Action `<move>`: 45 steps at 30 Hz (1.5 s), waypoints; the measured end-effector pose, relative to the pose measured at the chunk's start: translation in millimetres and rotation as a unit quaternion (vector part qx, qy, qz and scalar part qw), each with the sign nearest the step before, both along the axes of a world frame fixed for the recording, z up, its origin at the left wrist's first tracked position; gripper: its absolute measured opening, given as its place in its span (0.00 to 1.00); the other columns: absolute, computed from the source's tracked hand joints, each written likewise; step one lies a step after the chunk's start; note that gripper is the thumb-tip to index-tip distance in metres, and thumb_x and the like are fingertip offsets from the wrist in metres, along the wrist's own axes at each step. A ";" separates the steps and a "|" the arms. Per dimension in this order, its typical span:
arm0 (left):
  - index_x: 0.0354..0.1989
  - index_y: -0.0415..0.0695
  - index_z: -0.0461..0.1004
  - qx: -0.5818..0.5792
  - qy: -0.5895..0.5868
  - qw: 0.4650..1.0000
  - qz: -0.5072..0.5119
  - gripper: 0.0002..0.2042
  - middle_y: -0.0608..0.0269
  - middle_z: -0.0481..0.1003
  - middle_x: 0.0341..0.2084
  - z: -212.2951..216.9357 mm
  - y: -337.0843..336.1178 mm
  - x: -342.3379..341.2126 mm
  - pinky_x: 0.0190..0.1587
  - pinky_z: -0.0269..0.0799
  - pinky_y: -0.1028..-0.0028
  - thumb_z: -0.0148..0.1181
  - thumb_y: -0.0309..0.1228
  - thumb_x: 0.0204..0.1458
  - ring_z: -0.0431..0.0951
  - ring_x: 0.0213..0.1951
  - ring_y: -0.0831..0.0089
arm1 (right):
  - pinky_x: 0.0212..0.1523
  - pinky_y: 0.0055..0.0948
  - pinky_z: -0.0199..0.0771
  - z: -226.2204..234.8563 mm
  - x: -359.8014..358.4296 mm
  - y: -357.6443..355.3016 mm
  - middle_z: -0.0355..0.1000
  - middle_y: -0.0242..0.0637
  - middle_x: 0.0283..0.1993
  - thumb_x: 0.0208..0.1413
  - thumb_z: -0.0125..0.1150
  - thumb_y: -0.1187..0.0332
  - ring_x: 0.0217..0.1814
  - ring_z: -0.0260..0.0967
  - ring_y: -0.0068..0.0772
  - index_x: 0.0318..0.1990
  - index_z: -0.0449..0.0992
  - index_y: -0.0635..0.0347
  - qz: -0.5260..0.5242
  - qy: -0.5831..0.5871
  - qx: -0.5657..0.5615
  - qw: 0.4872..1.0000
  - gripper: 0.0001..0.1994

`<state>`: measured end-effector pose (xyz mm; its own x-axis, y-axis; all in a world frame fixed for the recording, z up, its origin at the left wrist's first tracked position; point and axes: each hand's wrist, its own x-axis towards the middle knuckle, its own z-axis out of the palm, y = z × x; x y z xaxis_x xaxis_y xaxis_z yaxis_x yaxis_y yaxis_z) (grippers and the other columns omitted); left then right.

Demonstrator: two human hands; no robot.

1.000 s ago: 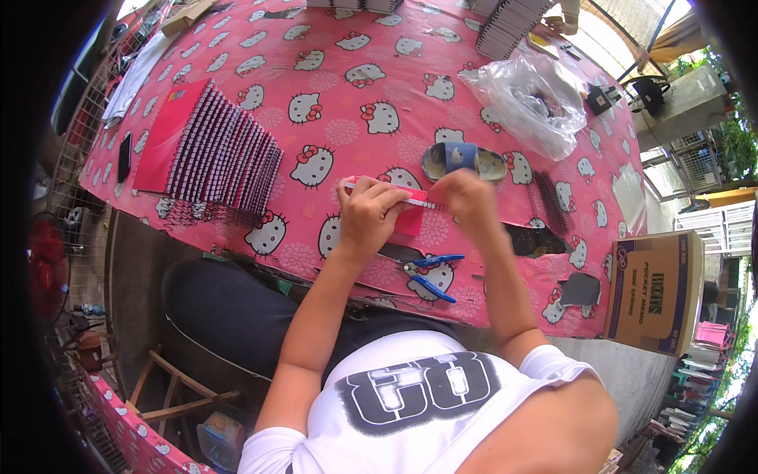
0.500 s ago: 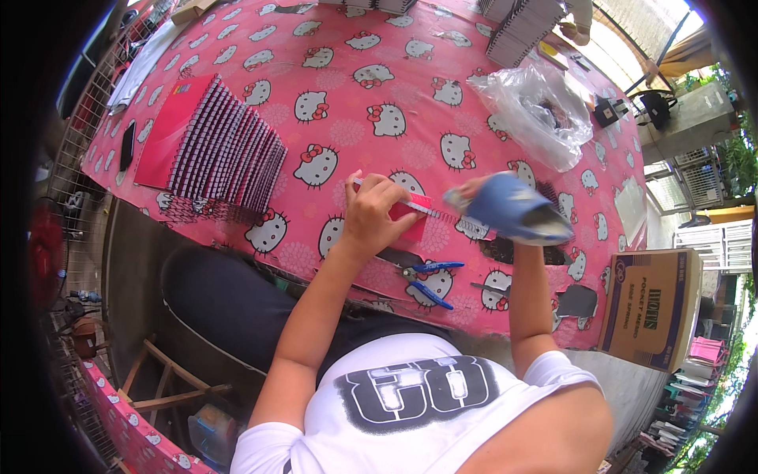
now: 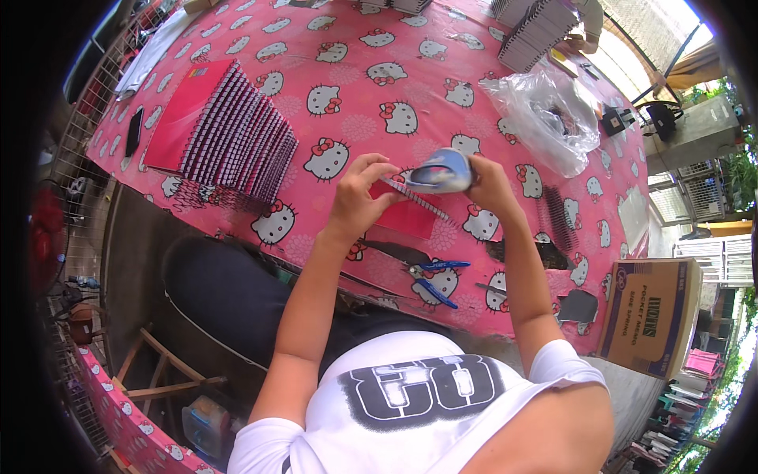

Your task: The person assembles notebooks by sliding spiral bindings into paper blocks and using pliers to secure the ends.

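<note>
My left hand (image 3: 360, 199) pinches the upper left end of a small red notebook (image 3: 407, 220) lying near the table's front edge. A spiral wire (image 3: 428, 205) runs along the notebook's upper edge and sticks out past its right end. My right hand (image 3: 491, 188) grips a blue slipper (image 3: 447, 167) over the notebook's bound edge. Whether the slipper touches the wire I cannot tell. Just in front of the notebook lie blue-handled cutting pliers (image 3: 438, 276), their handles apart.
A tall fanned stack of red spiral notebooks (image 3: 237, 130) stands at left, beside a black phone (image 3: 135, 131). To the right are loose wire coils (image 3: 557, 220), a clear plastic bag (image 3: 545, 118) and a cardboard box (image 3: 649, 316). Another person's hand (image 3: 586, 41) shows at the far right.
My right hand has swung the slipper leftward from beyond the notebook's right end to above its bound edge. My left hand still holds the notebook. The view has shifted slightly.
</note>
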<state>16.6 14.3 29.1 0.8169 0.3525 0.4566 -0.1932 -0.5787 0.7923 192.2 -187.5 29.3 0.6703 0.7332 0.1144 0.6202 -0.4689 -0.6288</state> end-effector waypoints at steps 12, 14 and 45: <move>0.50 0.37 0.75 -0.334 0.020 0.940 -0.064 0.19 0.61 0.78 0.43 -30.7 23.9 -3.5 0.49 0.77 0.77 0.61 0.13 0.48 0.77 0.44 0.77 | 0.40 0.32 0.73 15.3 -8.6 35.6 0.75 0.41 0.33 0.39 0.58 0.83 0.37 0.74 0.31 0.42 0.76 0.62 0.062 0.135 0.059 0.987 0.18; 0.49 0.37 0.76 -0.330 0.022 0.941 -0.071 0.18 0.62 0.78 0.41 -31.3 28.5 -6.0 0.48 0.77 0.78 0.62 0.13 0.47 0.77 0.43 0.77 | 0.43 0.38 0.73 3.0 -3.1 28.0 0.75 0.42 0.36 0.39 0.57 0.83 0.40 0.74 0.41 0.43 0.75 0.60 -0.071 -0.021 -0.014 0.997 0.19; 0.35 0.37 0.79 -0.042 -0.216 0.974 0.046 0.12 0.56 0.78 0.33 62.5 -18.8 -38.4 0.35 0.77 0.76 0.64 0.11 0.41 0.80 0.34 0.70 | 0.52 0.41 0.65 85.9 -153.9 4.3 0.67 0.45 0.51 0.47 0.68 0.66 0.53 0.64 0.46 0.56 0.71 0.59 -0.005 -0.078 0.172 0.982 0.26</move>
<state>-21.8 -4.5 91.6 0.5179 0.4663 0.7172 -0.4700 -0.5454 0.6940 38.3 -183.2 115.2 0.6321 0.6262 0.4563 0.7179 -0.2517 -0.6491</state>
